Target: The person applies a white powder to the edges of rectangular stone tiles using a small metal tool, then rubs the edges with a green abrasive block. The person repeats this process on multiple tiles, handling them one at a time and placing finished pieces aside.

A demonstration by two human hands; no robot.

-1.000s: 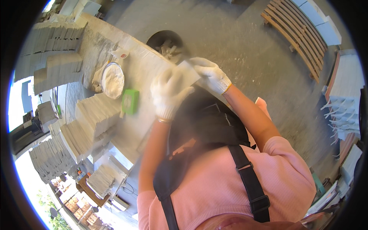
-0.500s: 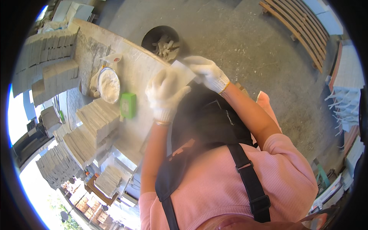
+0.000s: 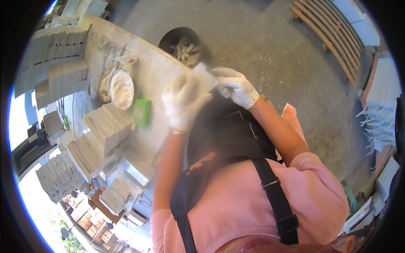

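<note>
A white, flat, thin rectangular piece point(image 3: 205, 78) is held over the edge of a dusty worktable point(image 3: 145, 55). My right hand point(image 3: 238, 87), in a white knit glove, pinches its right side between thumb and fingers. Beside its left side is my left hand point(image 3: 182, 103), gloved the same way, with the thumb pointing toward the piece. The left fingers are smeared, and whether they grip it is unclear. Left of that hand, a green box point(image 3: 142, 112) stands next to a bowl of white powder point(image 3: 121, 89).
Stacks of thin grey-white pieces point(image 3: 107, 126) fill the table's left side. On the floor beyond the edge stands a black tub point(image 3: 181, 40) with scraps. A wooden pallet point(image 3: 329, 36) lies far right, near stacked sheets point(image 3: 382, 97). A black apron point(image 3: 230, 130) covers my lap.
My right hand has moved slightly right and down, still at the white piece. My left hand stays in nearly the same place, blurred in both frames. The view has shifted a little.
</note>
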